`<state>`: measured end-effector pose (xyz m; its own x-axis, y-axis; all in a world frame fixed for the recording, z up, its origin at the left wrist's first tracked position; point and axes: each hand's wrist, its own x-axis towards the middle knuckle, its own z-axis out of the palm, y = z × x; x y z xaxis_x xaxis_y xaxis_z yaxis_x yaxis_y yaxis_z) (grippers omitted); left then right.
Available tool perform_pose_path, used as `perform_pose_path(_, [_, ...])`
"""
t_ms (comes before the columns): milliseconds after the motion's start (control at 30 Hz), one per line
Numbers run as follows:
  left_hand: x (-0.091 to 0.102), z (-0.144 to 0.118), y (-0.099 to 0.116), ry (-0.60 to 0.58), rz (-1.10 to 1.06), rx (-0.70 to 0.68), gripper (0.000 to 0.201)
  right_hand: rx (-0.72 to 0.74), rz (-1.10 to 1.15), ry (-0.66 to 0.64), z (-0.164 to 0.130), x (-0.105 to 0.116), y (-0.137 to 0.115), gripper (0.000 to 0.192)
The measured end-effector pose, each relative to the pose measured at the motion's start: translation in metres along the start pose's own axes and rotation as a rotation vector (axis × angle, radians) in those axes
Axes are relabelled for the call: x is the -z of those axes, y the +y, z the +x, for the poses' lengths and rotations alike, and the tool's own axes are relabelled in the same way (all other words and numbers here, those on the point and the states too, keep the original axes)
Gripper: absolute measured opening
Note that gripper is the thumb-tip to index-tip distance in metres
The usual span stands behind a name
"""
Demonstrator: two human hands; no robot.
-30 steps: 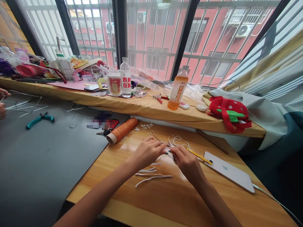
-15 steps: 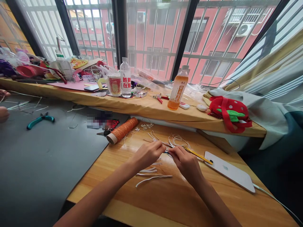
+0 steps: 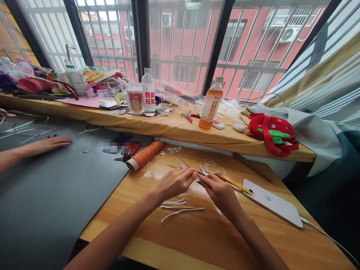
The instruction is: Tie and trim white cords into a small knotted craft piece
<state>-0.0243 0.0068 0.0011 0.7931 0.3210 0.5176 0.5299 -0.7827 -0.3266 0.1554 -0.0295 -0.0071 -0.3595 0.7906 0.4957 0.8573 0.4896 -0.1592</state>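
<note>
Both hands are met at the middle of the wooden table [image 3: 213, 240]. Left hand [image 3: 176, 182] is closed, fingertips pinched on a thin pale cord [image 3: 194, 171]. Right hand [image 3: 221, 193] is closed too, fingertips brought against the left ones at the same spot; a small dark bit is seen between them, too small to be identified. Whether the right hand is also pinched on the cord cannot be told.

The cord is held just above the tabletop, at 12 o'clock from the hands' meeting point, and is run toward the loose cord coils [image 3: 210, 165] at 1 o'clock. White cut strips [image 3: 180, 212] are laid at 6 o'clock of the left hand. A yellow ruler [image 3: 234, 183] is placed at 2 o'clock of the right hand, with a white phone [image 3: 271, 204] just beyond at 3 o'clock. An orange thread spool [image 3: 144, 154] is lying on its side at 10 o'clock.

Another person's hand [image 3: 49, 142] is laid flat on the grey mat [image 3: 42, 202], far off at 9 o'clock.
</note>
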Motion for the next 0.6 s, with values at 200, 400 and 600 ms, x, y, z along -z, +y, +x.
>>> perform_pose_path(200, [-0.002, -0.001, -0.002, -0.059, 0.008, -0.029, 0.022, -0.122, 0.206, -0.057, 0.003, 0.002, 0.001, 0.025])
perform_pose_path(400, [-0.005, -0.003, -0.006, -0.078, 0.031, -0.043, 0.026, -0.330, 0.703, -0.190, 0.008, 0.007, 0.005, 0.037])
perform_pose_path(600, [-0.002, -0.002, -0.006, -0.089, -0.010, -0.059, 0.024, -0.540, 0.863, -0.258, 0.007, 0.004, 0.010, 0.037])
